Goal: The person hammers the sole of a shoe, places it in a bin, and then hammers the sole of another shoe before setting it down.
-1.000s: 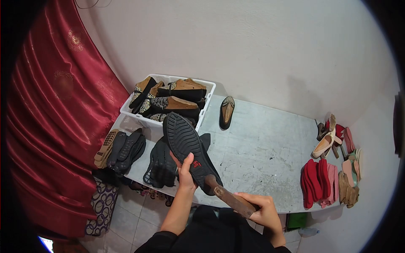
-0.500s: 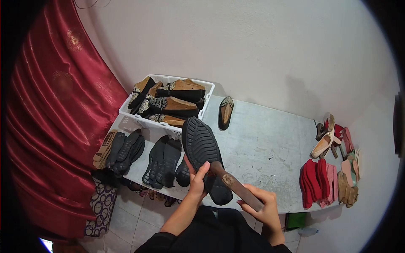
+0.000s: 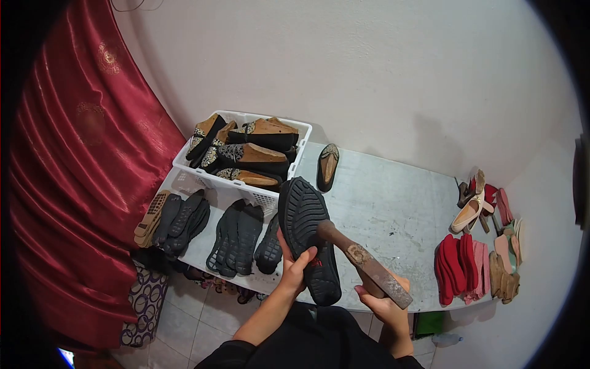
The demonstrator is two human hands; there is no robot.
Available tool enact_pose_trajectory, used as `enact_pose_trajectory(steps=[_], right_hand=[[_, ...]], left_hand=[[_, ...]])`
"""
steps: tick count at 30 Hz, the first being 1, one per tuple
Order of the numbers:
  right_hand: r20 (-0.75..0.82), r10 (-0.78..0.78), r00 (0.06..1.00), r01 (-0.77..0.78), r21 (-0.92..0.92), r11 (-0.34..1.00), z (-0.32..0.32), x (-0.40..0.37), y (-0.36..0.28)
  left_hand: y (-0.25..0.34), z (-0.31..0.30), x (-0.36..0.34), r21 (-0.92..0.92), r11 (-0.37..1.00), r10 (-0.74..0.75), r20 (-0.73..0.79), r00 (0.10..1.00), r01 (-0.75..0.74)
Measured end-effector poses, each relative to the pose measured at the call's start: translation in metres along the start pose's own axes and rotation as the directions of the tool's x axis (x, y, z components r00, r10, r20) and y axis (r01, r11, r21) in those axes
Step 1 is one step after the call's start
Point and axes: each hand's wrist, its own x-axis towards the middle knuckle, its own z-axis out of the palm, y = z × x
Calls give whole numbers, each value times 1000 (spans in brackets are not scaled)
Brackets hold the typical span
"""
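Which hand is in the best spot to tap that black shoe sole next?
Probably the right hand: it grips the hammer, and one end of that is over the black shoe sole. The left hand is busy holding the sole, thumb pressed on it.

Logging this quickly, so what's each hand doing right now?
Left hand: closed around the side of a black shoe sole.
Right hand: closed, holding a hammer.
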Motion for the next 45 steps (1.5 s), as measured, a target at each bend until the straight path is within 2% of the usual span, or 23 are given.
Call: enact_pose_trajectory(steps=[3,5,9,11,14,15,17,21,24,26,29,31,33,34,35,37,39,41,45], right_hand=[[-6,12,1000,-12,-3,1000,6,5,1],[-12,-9,1000,9,16,1000,5,6,0],[-10,10,1000,-10,7,1000,6,0,4],[-19,-1,1000,1,6,1000,16,3,2],[-51,-43,998,44,11,999,23,2,2],[-66,-67,996,69,19,997,25,2,2],[-76,-69,995,75,79,994,27,2,-1],[-75,-135,988,136,6,991,30,10,-2],[-51,-154,987,155,10,988,29,10,-1],[-32,-129,991,130,26,991,29,10,-1],[-62,-120,991,119,-20,993,32,16,-3],[-101,-199,975,194,-53,980,33,21,-2],[-121,-210,970,210,-9,978,33,21,4],[-146,-212,966,219,32,975,33,19,6],[-146,-208,967,215,31,976,32,20,5],[-85,-206,975,199,-86,976,29,28,-1],[-85,-203,975,197,-81,977,30,30,-1],[-123,-148,981,149,2,989,30,24,1],[-138,-136,981,127,-73,989,32,26,1]], left_hand=[[-1,0,-3,2,1000,-24,16,1000,24],[0,1,-4,-22,994,-113,-60,992,112],[3,3,-7,33,991,-129,-42,991,131],[5,9,-9,7,986,-163,-125,979,165],[3,5,-5,-90,975,-211,-107,972,202],[2,4,-3,-90,976,-208,-105,973,199],[-2,1,-5,-10,998,-63,-81,995,62],[-3,3,-8,-2,996,-86,-70,994,86],[0,2,-6,-91,989,-121,-75,990,114],[1,1,-8,24,993,-116,-90,989,119],[9,5,-12,54,986,-155,-50,987,157],[4,1,-8,37,990,-138,-20,990,139],[2,0,-7,14,992,-123,6,992,122],[1,0,-8,75,995,-75,46,996,72],[1,1,-10,135,991,-32,89,996,20],[4,7,-14,131,989,-71,55,996,63],[9,13,-16,129,987,-101,27,995,97],[10,17,-16,134,985,-110,13,994,107],[9,16,-16,187,979,-89,46,995,79]])
